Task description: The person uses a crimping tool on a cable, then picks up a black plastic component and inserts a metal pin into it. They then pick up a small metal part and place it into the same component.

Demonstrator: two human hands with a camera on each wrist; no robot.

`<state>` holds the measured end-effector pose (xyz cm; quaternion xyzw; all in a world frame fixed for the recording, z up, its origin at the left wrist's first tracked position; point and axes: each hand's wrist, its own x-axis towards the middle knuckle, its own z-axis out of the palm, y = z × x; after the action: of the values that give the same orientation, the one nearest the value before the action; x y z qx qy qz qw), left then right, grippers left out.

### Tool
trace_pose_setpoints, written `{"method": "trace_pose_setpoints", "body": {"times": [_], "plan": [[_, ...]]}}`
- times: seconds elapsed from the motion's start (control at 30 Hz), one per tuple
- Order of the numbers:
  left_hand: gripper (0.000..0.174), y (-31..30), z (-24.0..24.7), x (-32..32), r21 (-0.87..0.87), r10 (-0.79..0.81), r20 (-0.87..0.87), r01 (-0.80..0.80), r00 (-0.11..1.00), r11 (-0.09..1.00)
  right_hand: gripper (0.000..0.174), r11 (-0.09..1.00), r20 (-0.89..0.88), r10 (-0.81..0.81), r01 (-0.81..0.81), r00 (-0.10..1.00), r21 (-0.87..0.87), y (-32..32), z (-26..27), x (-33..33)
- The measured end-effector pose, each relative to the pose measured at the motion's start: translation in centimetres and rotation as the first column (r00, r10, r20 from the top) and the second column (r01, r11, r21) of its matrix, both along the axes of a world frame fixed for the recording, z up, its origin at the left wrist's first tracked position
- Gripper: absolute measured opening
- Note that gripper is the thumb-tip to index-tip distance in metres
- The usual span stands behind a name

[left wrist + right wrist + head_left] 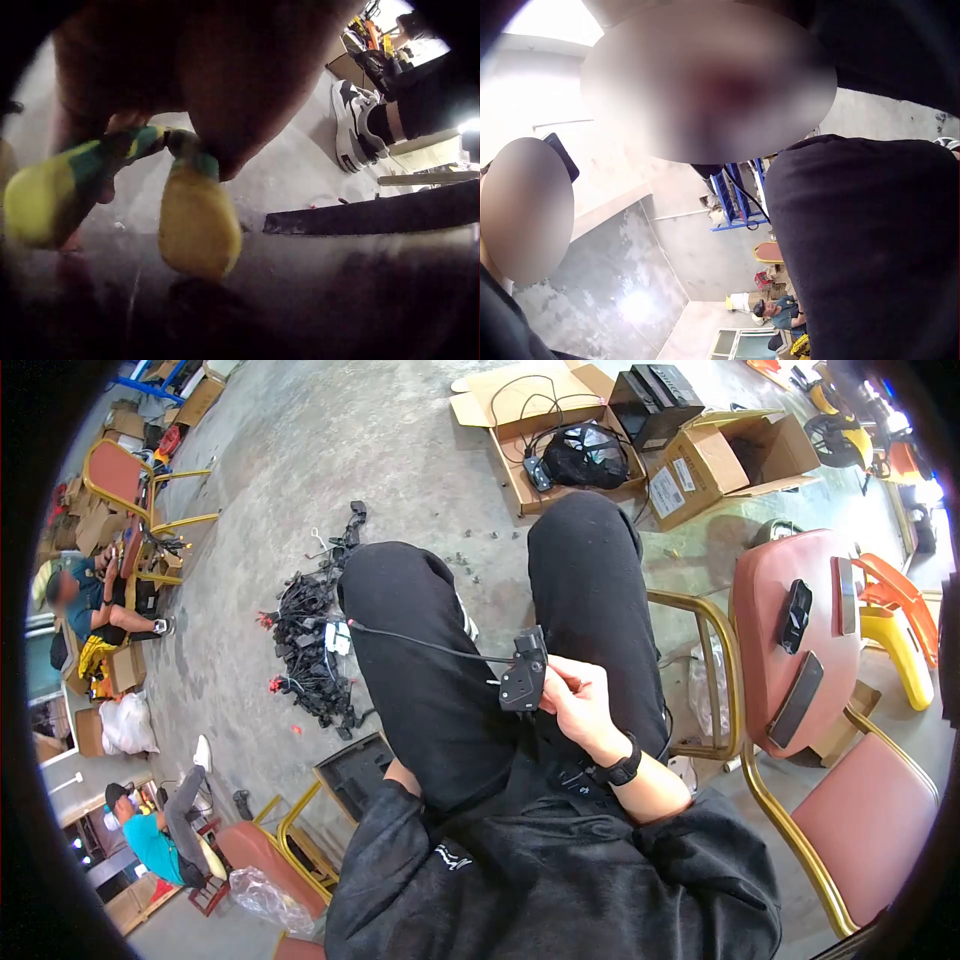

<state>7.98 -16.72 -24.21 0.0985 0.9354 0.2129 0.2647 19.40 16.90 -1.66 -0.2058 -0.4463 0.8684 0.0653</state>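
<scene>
In the head view my right hand (580,705) pinches a small black device (524,678) above my lap, thumb and fingers on its right side. A thin dark cable (430,647) leads from it leftward across my thigh. My left arm reaches down beside my left leg, so that hand is hidden there. Seen from the left wrist, my left hand (255,75) grips a hand tool with yellow-and-green handles (199,217), like pliers, over a dark surface; the tool's head is hidden. In the right wrist view a blurred patch covers most of the right hand.
A tangled pile of black cabled parts (310,635) lies on the floor at left. An open dark case (350,765) is by my left leg. Cardboard boxes (700,485) stand ahead. Phone-like black items (797,700) rest on a chair (750,600) at right. Two people sit farther left.
</scene>
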Motion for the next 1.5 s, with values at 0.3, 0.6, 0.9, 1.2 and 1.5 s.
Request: {"method": "trace_pose_setpoints", "body": {"times": [0.3, 0.6, 0.9, 1.2, 1.5], "plan": [[0.033, 0.1, 1.1, 0.7, 0.053, 0.034, -0.035, -0.033, 0.999, 0.998, 0.023, 1.0, -0.044, -0.005, 0.006, 0.999, 0.017, -0.3, -0.4, 0.0], [0.032, 1.0, 2.5, 0.8, 0.113, 0.062, -0.069, -0.054, 0.996, 0.992, 0.024, 1.0, 0.0, 0.0, 0.0, 1.0, 0.007, -0.4, -0.5, -0.2], [0.031, 5.5, 3.8, -2.5, 0.119, 0.138, -0.106, -0.125, 0.985, 0.985, 0.019, 0.997, -0.025, -0.068, 0.068, 0.997, -0.026, -0.3, -0.5, -0.5], [0.024, 5.2, 23.1, -3.7, 0.124, 0.237, -0.257, -0.211, 0.937, 0.97, 0.019, 0.995, -0.083, -0.057, 0.063, 0.995, 0.072, -0.4, 0.2, 0.0], [0.02, 17.7, 31.1, 3.3, 0.573, -0.187, -0.308, 0.339, 0.933, 0.747, 0.016, 0.675, -0.205, -0.013, 0.16, 0.979, 0.72, -1.6, 0.4, -0.3]]}}
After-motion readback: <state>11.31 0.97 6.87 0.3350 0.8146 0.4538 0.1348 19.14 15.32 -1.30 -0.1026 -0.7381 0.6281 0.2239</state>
